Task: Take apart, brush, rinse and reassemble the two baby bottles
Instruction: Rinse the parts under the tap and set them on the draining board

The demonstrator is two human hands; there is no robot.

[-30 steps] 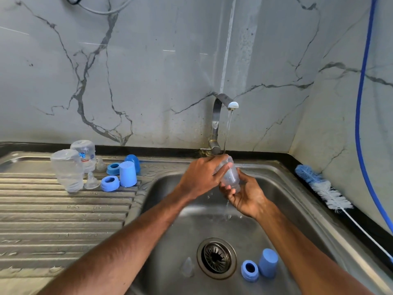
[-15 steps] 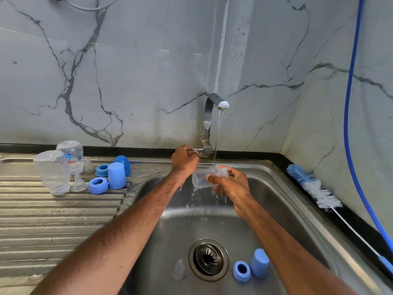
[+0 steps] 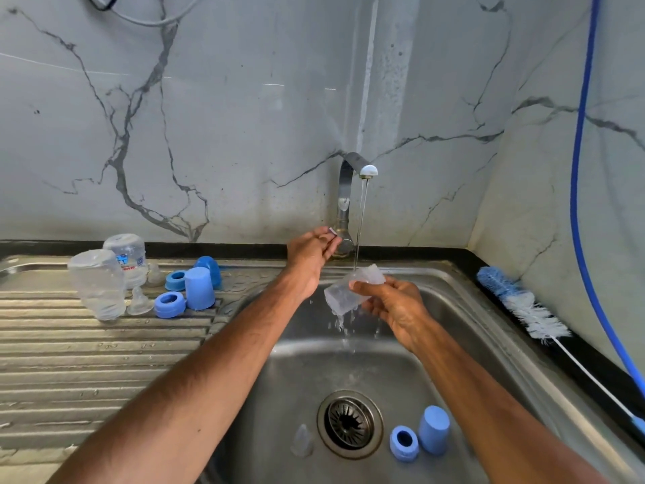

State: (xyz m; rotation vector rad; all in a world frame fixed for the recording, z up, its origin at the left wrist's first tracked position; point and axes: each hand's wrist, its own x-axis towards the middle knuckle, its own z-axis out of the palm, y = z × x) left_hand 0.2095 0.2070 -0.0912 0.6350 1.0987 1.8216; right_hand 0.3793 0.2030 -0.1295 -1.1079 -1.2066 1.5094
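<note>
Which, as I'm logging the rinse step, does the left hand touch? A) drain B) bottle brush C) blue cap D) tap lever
D: the left hand grips the tap lever, while the right hand holds the clear bottle under the water stream.

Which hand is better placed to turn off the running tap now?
The left hand: its fingers grip the steel tap lever, while the right hand is busy holding the clear plastic bottle under the stream.
</note>
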